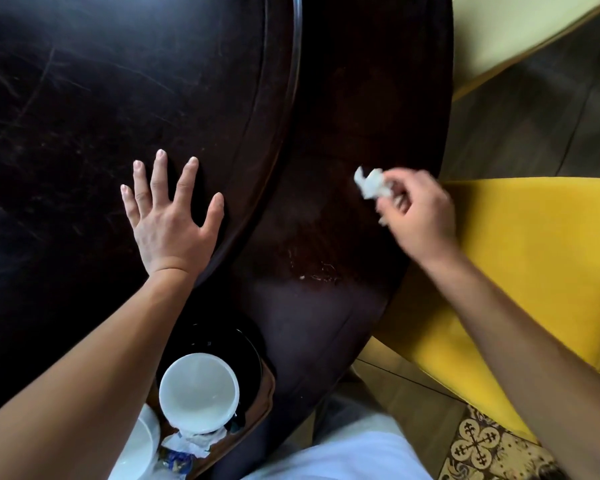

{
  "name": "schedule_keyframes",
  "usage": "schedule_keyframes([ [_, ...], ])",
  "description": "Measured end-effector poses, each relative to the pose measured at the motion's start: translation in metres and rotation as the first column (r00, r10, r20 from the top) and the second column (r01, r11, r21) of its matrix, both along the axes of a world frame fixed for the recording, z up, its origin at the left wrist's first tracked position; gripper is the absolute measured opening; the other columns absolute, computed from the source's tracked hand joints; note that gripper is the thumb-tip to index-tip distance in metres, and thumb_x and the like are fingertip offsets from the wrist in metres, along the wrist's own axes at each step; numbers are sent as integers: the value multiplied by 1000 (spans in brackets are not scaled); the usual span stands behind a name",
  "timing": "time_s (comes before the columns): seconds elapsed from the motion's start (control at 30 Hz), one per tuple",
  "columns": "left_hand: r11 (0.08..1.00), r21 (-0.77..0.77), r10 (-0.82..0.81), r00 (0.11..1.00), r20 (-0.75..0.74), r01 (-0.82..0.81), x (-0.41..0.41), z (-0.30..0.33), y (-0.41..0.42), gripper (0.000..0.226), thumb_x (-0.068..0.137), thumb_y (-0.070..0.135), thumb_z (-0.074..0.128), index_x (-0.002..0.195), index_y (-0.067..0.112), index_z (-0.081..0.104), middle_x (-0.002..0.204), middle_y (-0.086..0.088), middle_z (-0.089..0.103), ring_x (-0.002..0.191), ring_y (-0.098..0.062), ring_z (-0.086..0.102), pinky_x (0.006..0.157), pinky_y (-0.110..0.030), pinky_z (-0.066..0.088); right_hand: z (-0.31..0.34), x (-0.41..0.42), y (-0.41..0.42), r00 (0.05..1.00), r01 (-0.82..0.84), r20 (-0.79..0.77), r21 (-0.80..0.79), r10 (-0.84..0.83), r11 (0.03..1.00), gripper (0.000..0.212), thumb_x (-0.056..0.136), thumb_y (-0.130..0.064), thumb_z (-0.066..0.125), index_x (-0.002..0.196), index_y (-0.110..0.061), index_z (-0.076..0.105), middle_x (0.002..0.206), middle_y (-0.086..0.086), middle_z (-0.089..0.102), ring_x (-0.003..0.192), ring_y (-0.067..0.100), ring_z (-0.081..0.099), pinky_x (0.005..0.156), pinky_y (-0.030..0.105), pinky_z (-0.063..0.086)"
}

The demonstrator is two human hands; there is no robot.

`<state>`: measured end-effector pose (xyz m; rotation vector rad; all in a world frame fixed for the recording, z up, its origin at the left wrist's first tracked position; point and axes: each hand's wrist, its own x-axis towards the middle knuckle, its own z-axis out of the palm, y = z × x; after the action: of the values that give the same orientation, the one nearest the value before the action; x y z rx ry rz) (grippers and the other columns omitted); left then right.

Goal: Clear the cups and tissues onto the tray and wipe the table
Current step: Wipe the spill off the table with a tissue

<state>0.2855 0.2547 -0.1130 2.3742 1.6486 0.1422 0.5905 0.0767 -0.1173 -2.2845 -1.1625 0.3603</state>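
Observation:
My left hand [168,216] lies flat with fingers spread on the raised dark turntable [84,116]. My right hand [418,213] is closed around a crumpled white tissue [371,183], held just above the dark wooden table [343,133] near its right edge. Close to my body, a white cup [199,393] sits on a black plate [248,355]. Part of a second white cup [142,445] shows under my left forearm. Crumpled tissues [194,441] lie on the tray [264,400] below the cup.
A yellow chair seat [520,258] stands right beside the table's edge. A pale yellow chair [510,32] is at the top right. Small crumbs or smears [316,271] mark the table surface. Patterned floor tiles [475,445] lie at the lower right.

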Motion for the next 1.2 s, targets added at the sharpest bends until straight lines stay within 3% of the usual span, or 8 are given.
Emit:
schedule_keyframes([
  [0.1, 1000, -3, 0, 1000, 4, 0, 0, 0, 0, 64, 100, 62, 43, 158, 36, 34, 172, 1, 13, 159, -30, 2, 128, -53, -1, -3, 50, 26, 993, 98, 68, -26, -96, 995, 32, 83, -20, 65, 114, -21, 71, 101, 9, 66, 88, 27, 64, 77, 33, 48],
  [0.27, 1000, -2, -2, 1000, -1, 2, 1, -1, 0, 65, 99, 63, 41, 158, 37, 34, 172, 1, 13, 159, -30, 2, 128, -54, 0, -4, 75, 35, 996, -87, 15, -166, 91, 982, 33, 87, -20, 69, 120, -24, 70, 108, 6, 65, 96, 25, 64, 81, 29, 47],
  [0.47, 1000, 7, -1, 1000, 8, 1, 1, -2, 0, 65, 99, 63, 42, 157, 36, 36, 172, 0, 15, 159, -31, 4, 127, -55, 1, -5, 23, -1, 974, -220, -80, -150, 210, 964, 38, 83, -16, 74, 120, -26, 70, 103, -2, 62, 87, 16, 63, 82, 33, 53],
  [0.8, 1000, -10, -1, 1000, 7, 1, 1, -1, 0, 66, 98, 64, 39, 158, 36, 35, 172, 0, 13, 160, -30, 1, 127, -55, 0, 5, -73, -62, 861, -498, -214, -172, 461, 850, 34, 87, -18, 72, 120, -23, 66, 104, -6, 60, 96, 14, 62, 82, 33, 55],
  [0.87, 1000, -7, -1, 1000, 3, 1, 1, -1, 0, 66, 98, 64, 39, 158, 36, 35, 172, 1, 13, 160, -30, 1, 127, -55, 0, 5, -59, -42, 883, -458, -181, -127, 433, 880, 34, 86, -19, 70, 120, -22, 67, 106, -3, 61, 96, 18, 64, 86, 34, 53],
  [1.03, 1000, -10, -2, 1000, -7, 2, 1, 0, 1, 66, 99, 65, 38, 158, 36, 34, 172, 0, 13, 160, -30, 1, 128, -54, 0, 4, 22, 26, 991, -132, 16, -1, 132, 991, 32, 84, -17, 68, 116, -20, 70, 101, 5, 63, 86, 21, 63, 81, 31, 48],
  [1.2, 1000, -5, -2, 1000, -1, 2, 1, -1, 0, 65, 99, 64, 40, 158, 36, 35, 172, 1, 13, 160, -30, 1, 128, -54, 0, -4, 64, 45, 985, -169, 10, -115, 171, 979, 36, 85, -14, 67, 118, -27, 70, 106, 3, 62, 85, 15, 59, 83, 36, 53],
])
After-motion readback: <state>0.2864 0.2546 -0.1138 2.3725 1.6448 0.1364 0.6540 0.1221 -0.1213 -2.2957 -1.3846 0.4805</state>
